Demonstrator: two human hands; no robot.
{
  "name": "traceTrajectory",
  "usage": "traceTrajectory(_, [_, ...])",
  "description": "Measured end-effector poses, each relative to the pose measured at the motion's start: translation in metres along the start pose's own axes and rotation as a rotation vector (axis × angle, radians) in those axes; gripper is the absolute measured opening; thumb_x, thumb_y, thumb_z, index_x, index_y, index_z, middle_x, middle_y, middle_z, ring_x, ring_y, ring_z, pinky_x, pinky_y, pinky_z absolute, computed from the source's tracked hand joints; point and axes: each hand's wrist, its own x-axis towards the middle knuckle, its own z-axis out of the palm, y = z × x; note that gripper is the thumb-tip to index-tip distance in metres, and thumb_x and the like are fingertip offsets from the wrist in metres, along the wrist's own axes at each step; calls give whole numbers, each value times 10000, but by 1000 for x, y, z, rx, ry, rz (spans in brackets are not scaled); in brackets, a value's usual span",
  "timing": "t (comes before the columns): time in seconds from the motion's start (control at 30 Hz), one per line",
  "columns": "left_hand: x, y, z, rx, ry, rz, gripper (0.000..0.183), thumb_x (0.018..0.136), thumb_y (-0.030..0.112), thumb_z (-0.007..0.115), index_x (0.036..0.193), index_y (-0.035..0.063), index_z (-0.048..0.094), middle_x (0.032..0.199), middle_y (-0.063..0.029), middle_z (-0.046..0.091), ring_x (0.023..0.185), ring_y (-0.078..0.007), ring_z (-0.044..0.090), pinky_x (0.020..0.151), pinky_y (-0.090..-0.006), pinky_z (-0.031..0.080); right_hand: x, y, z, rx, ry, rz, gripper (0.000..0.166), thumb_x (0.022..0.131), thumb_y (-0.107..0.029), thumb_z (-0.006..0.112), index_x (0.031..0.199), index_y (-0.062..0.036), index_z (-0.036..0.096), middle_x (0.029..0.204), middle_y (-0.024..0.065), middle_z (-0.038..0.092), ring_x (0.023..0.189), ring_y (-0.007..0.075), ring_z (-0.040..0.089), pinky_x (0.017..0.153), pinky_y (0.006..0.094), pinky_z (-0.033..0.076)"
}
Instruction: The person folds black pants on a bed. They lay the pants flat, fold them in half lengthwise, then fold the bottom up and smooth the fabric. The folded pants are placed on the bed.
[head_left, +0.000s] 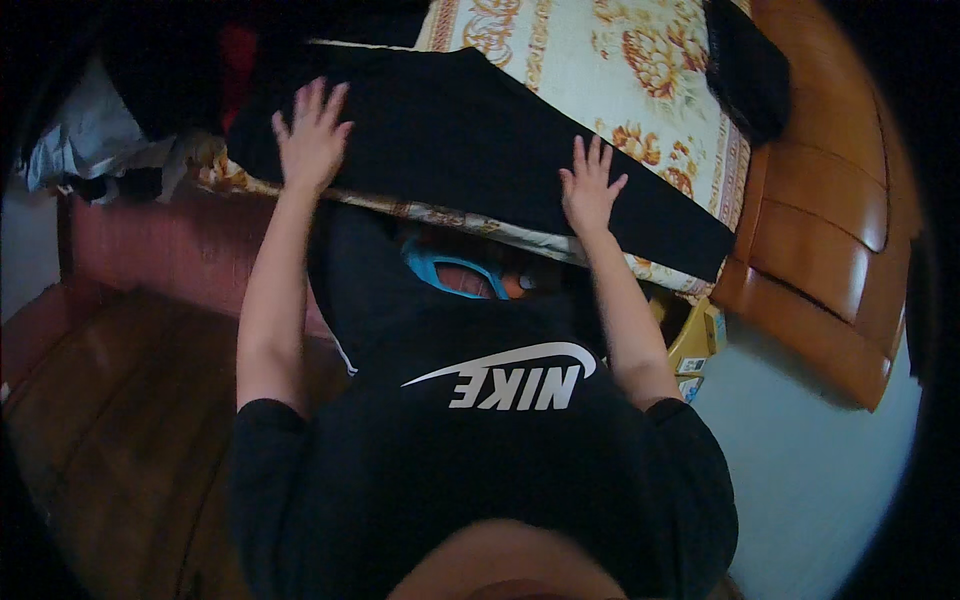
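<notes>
A black garment (450, 127), shaped like trousers folded lengthwise, lies flat across a floral-patterned cover (577, 64). Its broad end is at the left, and it tapers towards the right. My left hand (311, 139) rests palm down with fingers spread on the broad part. On the narrower part, my right hand (591, 187) also lies flat, its fingers apart. Neither hand grips the cloth. The cover's front edge shows below the garment.
Polished wooden furniture (817, 202) borders the cover at right, with a dark cloth (750, 75) near its top. Piled clothes (90, 127) are at left. A blue-rimmed object (442, 276) and a yellow box (690, 337) sit low in front.
</notes>
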Motion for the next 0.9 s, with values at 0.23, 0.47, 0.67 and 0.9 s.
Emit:
traceTrajectory(0.23, [-12, 32, 0, -76, 47, -146, 534, 879, 330, 465, 1368, 197, 299, 1452, -57, 212, 1336, -287, 187, 1014, -592, 175, 22, 45, 10, 186, 50, 275, 547, 842, -379, 537, 1309, -143, 375, 1375, 100, 329, 1280, 287, 289, 923, 685, 207])
traceTrajectory(0.47, [-22, 136, -4, -83, -246, 161, 633, 840, 490, 464, 1391, 296, 220, 1477, -30, 113, 1356, -284, 94, 902, -745, 122, 85, -7, 3, 177, -18, -78, 249, 825, -322, 546, 921, -92, 560, 987, 90, 561, 976, 267, 519, 844, 485, 344])
traceTrajectory(0.67, [-3, 152, -9, -137, -239, 120, 627, 846, 465, 471, 1393, 293, 218, 1477, -32, 113, 1356, -284, 95, 905, -746, 98, 71, 3, 20, 115, 194, -25, 281, 793, -294, 587, 987, -103, 520, 1077, 78, 505, 1068, 247, 449, 910, 560, 291])
traceTrajectory(0.9, [67, 161, 16, -41, -214, 146, 593, 860, 495, 439, 1385, 336, 212, 1476, 11, 112, 1359, -255, 84, 889, -758, 136, -33, -24, -6, 222, -56, -14, 684, 808, -416, 548, 1369, -137, 275, 1452, 80, 188, 1343, 260, 164, 951, 676, 154])
